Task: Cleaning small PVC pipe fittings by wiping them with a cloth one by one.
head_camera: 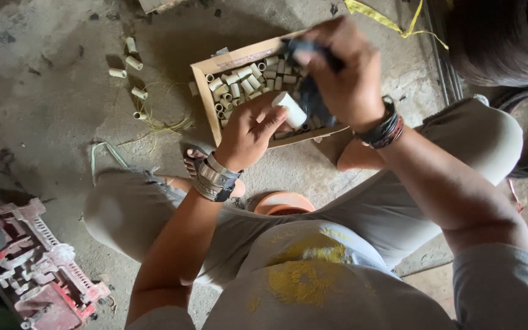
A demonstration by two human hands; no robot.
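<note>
The person squats over a cardboard box (206,73) packed with short cream tubes (239,82) standing and lying side by side. The left hand (249,134) is closed round one white tube (290,109), pinched between thumb and fingers just above the box's near edge. The right hand (343,67), at about one o'clock from the left, is curled tight on a dark rag or strip (310,91) that hangs down against the tube's far end. More loose tubes (131,67) lie on the concrete floor (50,104) at about ten o'clock from the box, beside a tangle of yellowish wire (160,122). The grip on the white tube looks light, so a hard tug on the dark strip could likely twist it free and drop it among the others. A red machine part (38,269) sits at seven o'clock.
</note>
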